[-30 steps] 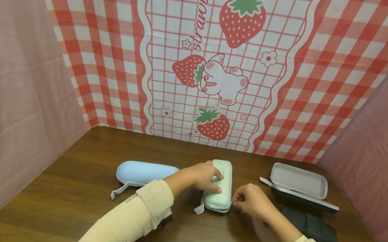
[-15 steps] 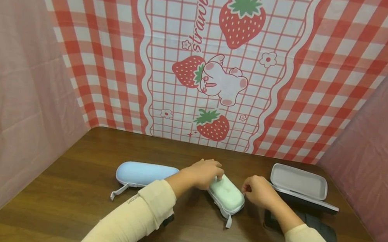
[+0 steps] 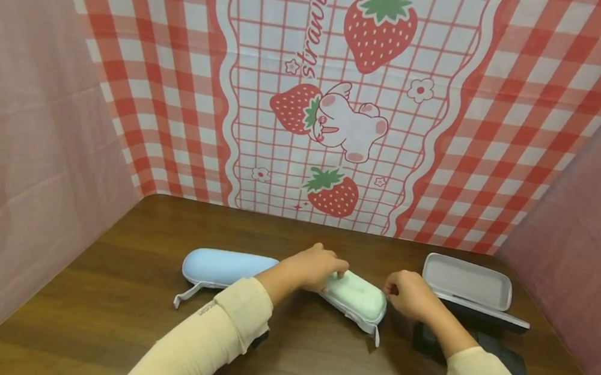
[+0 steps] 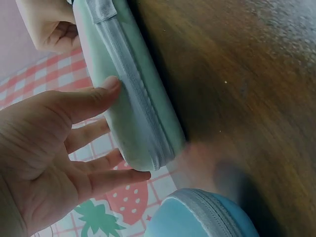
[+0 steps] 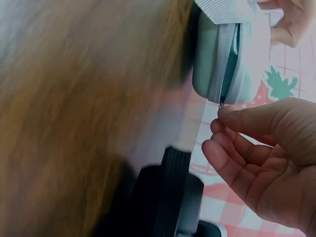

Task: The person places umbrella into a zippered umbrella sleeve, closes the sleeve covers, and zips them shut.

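Observation:
A pale green zippered case point(image 3: 357, 295) lies slanted on the table. My left hand point(image 3: 311, 267) grips its far left end, the thumb point(image 4: 106, 91) on one side and the fingers spread around the other. At the opposite end my right hand point(image 3: 411, 295) pinches a small zipper pull point(image 5: 221, 105) between thumb and index finger. In the right wrist view the grey zipper tapes stand apart at that end, with a dark green gap between them. A grey fabric loop point(image 3: 377, 336) hangs from the case's near side. The case's contents are hidden.
A light blue zippered case point(image 3: 227, 267) lies to the left, partly behind my left arm. On the right, a black case point(image 3: 467, 282) stands open with a grey lining. A black rolled bundle point(image 3: 507, 355) lies in front of it, partly hidden by my right forearm.
The green case has turned, its near end swinging to the right. My right hand has moved right and away from me with the zipper pull, around the case's end.

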